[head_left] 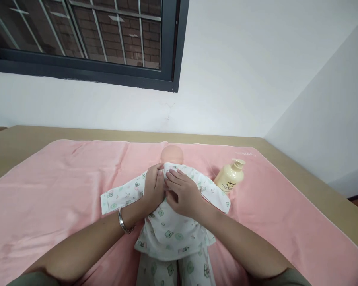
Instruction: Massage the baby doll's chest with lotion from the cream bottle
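A baby doll lies on its back, its bald head at the far end. It wears a white long-sleeved shirt printed with small green animals, and matching trousers. My left hand is closed at the collar on the left side of the chest, fingers against the fabric. Across from it, my right hand rests on the upper chest with fingers stretched out and thumb apart. The two hands nearly meet over the shirt front and hide the middle of it. Both sleeves spread outward.
Under the doll is a pink cloth covering most of a wooden table. A cream pump bottle leans tilted beside the right sleeve. Behind the table stand a white wall and a barred window with a dark frame.
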`<act>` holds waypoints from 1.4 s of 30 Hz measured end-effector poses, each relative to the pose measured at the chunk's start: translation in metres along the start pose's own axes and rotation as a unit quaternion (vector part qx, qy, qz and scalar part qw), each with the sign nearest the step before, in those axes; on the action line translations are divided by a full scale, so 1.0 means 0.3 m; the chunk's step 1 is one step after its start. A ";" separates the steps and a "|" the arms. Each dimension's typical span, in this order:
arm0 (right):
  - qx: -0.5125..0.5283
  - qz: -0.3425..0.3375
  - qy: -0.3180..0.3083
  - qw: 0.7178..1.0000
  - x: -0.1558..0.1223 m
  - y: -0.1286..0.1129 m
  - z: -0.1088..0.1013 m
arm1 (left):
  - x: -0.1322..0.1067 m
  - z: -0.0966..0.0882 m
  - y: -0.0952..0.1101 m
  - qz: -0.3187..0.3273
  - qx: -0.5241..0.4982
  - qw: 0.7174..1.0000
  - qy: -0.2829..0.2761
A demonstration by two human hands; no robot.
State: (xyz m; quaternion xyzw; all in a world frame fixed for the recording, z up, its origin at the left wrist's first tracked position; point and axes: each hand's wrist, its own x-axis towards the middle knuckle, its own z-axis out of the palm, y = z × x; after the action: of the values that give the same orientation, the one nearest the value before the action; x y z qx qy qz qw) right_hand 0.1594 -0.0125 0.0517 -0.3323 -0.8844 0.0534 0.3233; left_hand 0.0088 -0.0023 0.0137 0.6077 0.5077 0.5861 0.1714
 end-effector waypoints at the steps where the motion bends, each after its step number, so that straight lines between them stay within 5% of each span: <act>1: 0.010 0.002 0.019 1.000 -0.006 -0.002 0.003 | 0.000 0.000 -0.001 -0.001 0.002 1.000 -0.002; 4: 0.009 0.059 0.042 0.997 0.001 0.021 0.006 | 0.002 0.000 0.000 -0.006 0.010 1.000 -0.005; 8: -0.019 0.114 -0.017 0.993 0.026 0.062 0.002 | 0.004 0.003 0.003 -0.007 0.014 1.000 -0.009; 42: -0.013 0.108 0.027 0.994 0.006 0.076 0.024 | 0.010 -0.003 0.004 0.007 0.036 0.999 -0.022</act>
State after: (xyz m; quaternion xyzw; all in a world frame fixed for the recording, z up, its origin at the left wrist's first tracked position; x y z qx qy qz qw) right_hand 0.1666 0.0069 0.0399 -0.4315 -0.8349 0.0672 0.3350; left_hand 0.0077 -0.0006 0.0165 0.6300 0.5205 0.5547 0.1565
